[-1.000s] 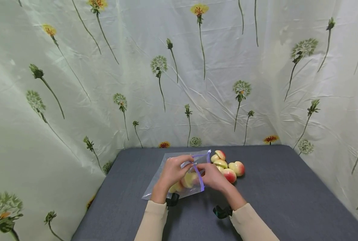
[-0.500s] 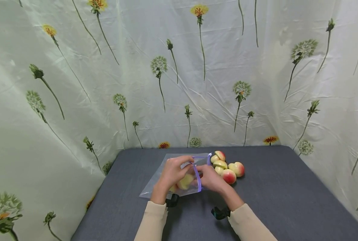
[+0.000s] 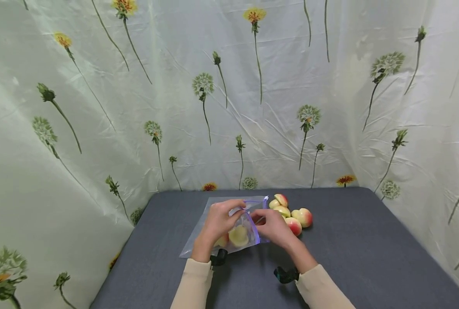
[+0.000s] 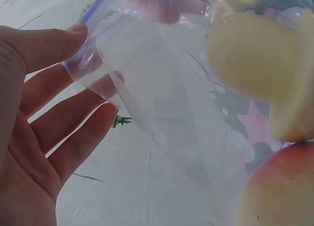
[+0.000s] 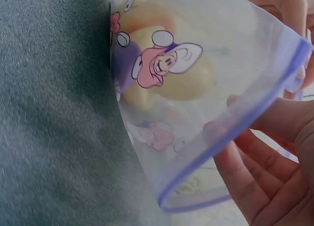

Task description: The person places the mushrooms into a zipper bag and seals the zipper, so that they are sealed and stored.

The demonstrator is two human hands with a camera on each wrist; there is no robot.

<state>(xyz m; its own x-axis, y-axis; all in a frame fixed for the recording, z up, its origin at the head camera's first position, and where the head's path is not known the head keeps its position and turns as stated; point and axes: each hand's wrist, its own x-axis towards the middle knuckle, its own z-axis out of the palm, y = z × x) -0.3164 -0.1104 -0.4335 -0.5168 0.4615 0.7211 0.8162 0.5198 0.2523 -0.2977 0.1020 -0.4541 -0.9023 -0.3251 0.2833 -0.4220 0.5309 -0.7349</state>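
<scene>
A clear zip bag (image 3: pixel 198 234) with a purple seal and cartoon print lies mouth to the right. My left hand (image 3: pixel 221 219) pinches its upper rim between thumb and fingers, and the mouth gapes. Inside the bag are pale yellow fruit pieces (image 3: pixel 238 237) with red-blushed skin, seen close through the film as a cut piece (image 4: pixel 250 57) in the left wrist view. My right hand (image 3: pixel 273 223) is at the mouth with its fingertips inside. In the right wrist view its fingers (image 5: pixel 240 182) are spread apart, with nothing between them.
Several more fruit pieces (image 3: pixel 302 216) sit in a loose group just beyond my right hand. Everything rests on a dark grey table (image 3: pixel 349 257). A pale curtain (image 3: pixel 229 107) with a dandelion print hangs around its back and sides.
My right hand's fingers have left the fruit piece in the bag and drawn back slightly right. That piece now lies lower in the bag. My left hand keeps its pinch on the rim.
</scene>
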